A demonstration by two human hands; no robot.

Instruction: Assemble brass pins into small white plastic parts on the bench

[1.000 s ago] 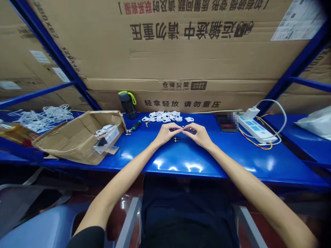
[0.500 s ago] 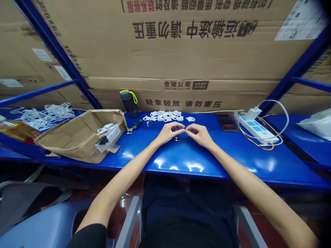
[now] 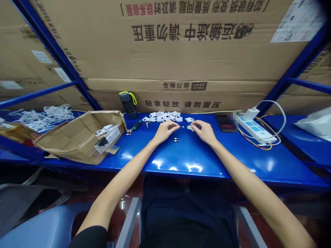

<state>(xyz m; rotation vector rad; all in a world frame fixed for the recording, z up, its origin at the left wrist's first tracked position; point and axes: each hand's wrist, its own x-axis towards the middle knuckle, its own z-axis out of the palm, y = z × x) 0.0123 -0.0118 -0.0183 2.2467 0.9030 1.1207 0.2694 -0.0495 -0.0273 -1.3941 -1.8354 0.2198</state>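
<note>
My left hand [image 3: 165, 131] pinches a small thin pin with a pale end [image 3: 182, 126], which points to the right. My right hand [image 3: 203, 131] is closed at the fingertips over a little cluster of small white pieces [image 3: 190, 128]; whether it grips one of them is too small to tell. Two small screw-like pins [image 3: 176, 140] lie on the blue table between and below the hands. Behind the hands sits a pile of white ring-shaped parts [image 3: 162, 116], with a single white part [image 3: 189, 120] at its right.
An open cardboard box [image 3: 69, 146] with bagged items stands left. Near it are a green screwdriver [image 3: 137, 125], a bottle [image 3: 128, 106] and white hooks [image 3: 49, 117]. A dark item [image 3: 227, 123] and a power strip [image 3: 257, 131] with cables lie right.
My hands, whose fingertips were together, have moved apart. The pin in my left hand and the small white pieces by my right fingertips now show.
</note>
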